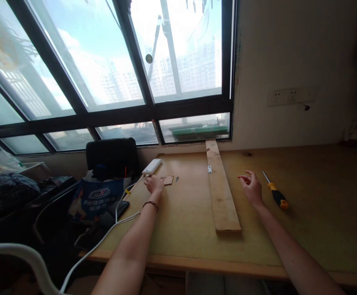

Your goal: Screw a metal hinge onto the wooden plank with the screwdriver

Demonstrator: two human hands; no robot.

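Left hand (154, 184) rests on the desk (184, 221), fingers curled, fingertips touching a small wood piece (168, 180); can't tell if it grips it. Two screws (176, 179) lie just right of the piece. White power bank (151, 166) sits just behind the hand, its cable (104, 237) running off the desk edge. Right hand (252, 187) hovers, fingers loosely spread, holding nothing, between the plank (223, 192) and the screwdriver (276, 193). Small metal bracket (209, 169) sits at the plank's left edge.
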